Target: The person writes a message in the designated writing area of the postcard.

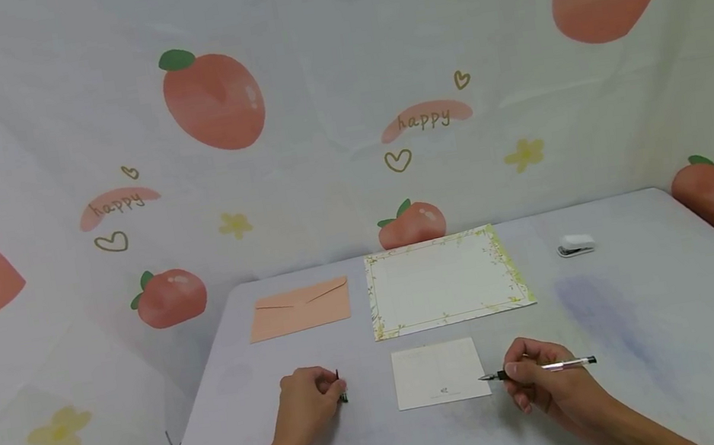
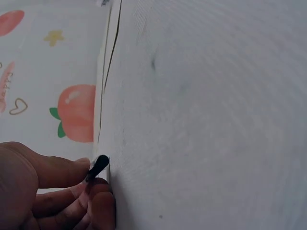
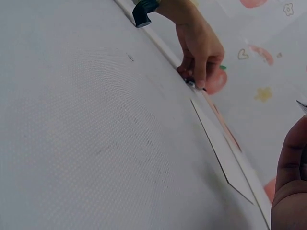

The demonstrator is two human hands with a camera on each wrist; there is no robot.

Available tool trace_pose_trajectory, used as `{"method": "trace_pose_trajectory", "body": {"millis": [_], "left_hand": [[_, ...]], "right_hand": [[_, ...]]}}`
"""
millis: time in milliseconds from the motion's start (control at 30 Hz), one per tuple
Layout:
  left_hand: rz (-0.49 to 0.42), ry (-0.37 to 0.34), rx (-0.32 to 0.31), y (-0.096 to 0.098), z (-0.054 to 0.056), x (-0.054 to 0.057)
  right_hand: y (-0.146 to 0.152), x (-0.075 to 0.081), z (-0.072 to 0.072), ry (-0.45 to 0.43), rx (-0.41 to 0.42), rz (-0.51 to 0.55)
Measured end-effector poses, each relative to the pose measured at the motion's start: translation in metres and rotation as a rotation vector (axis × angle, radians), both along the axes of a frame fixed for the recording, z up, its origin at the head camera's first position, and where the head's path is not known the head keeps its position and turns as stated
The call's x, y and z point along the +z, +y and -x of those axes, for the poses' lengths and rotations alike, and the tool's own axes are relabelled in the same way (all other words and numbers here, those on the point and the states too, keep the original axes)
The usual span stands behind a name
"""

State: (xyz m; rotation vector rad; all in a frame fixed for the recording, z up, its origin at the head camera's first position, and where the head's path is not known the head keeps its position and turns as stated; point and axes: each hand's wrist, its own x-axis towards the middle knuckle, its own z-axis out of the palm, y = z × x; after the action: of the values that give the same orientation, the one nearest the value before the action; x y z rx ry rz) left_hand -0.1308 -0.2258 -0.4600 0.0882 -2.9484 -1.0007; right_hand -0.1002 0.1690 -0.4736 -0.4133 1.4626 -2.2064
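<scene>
In the head view my right hand grips a clear-barrelled pen, its bare tip pointing left over the right edge of a small cream card. Left of that card, my left hand pinches a small black pen cap close to the tabletop. The left wrist view shows the cap's dark rounded end between thumb and fingers. At the right wrist view's edge, only part of my right hand and the pen tip appear.
Behind the card lies a larger white sheet with a floral border. A peach envelope is at the back left, and a small white stapler at the back right. A peach-printed curtain hangs behind the table.
</scene>
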Motion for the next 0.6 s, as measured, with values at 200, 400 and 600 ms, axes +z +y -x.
{"method": "trace_pose_trajectory", "body": {"millis": [200, 400, 600], "left_hand": [[0.107, -0.009, 0.028, 0.004, -0.001, 0.003], [0.195, 0.03, 0.04, 0.008, -0.005, 0.007], [0.123, 0.197, -0.074, 0.015, -0.009, 0.009]], "right_hand": [[0.004, -0.001, 0.0, 0.003, -0.015, -0.016], [0.008, -0.002, 0.001, 0.013, -0.021, -0.023], [0.012, 0.001, 0.003, 0.037, -0.03, -0.024]]}}
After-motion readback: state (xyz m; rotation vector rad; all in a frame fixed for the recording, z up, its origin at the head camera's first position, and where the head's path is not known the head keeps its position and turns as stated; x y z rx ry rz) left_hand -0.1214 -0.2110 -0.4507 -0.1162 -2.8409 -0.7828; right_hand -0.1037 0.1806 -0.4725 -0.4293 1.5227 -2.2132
